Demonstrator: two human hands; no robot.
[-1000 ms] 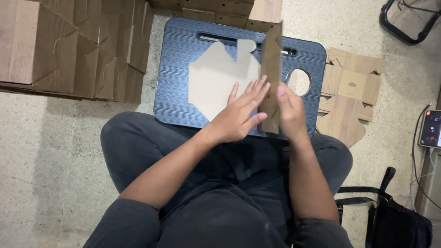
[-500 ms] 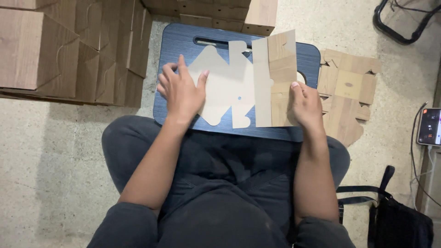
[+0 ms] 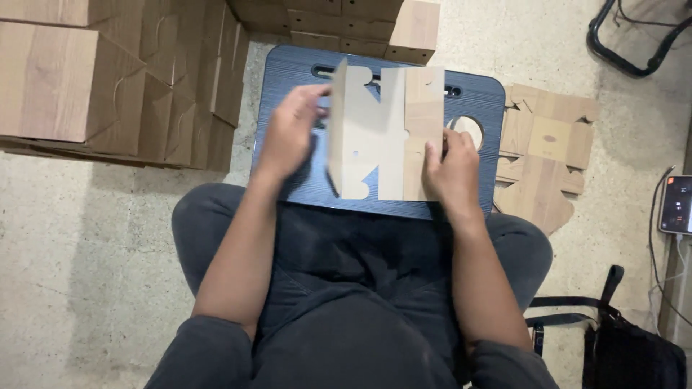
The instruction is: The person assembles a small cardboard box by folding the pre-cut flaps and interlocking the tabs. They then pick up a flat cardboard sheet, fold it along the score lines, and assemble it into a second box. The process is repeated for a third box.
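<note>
A flat die-cut cardboard box blank (image 3: 386, 133), pale inside and wood-brown on its right panel, is held above a dark blue lap board (image 3: 288, 75). My left hand (image 3: 292, 130) grips the blank's left panel, which is folded up towards the middle. My right hand (image 3: 450, 169) holds the blank's right lower edge, thumb on the brown panel. The blank hides much of the board's middle.
Stacks of folded brown cardboard boxes (image 3: 108, 79) stand at the left and along the top (image 3: 346, 21). Flat cardboard blanks (image 3: 548, 155) lie on the floor at the right. A phone (image 3: 677, 205) with a cable lies far right; a black bag (image 3: 627, 353) sits at the lower right.
My left hand went from the blank's centre out to its left side and now lifts the left panel inward. The blank has been opened out, then part-folded.
</note>
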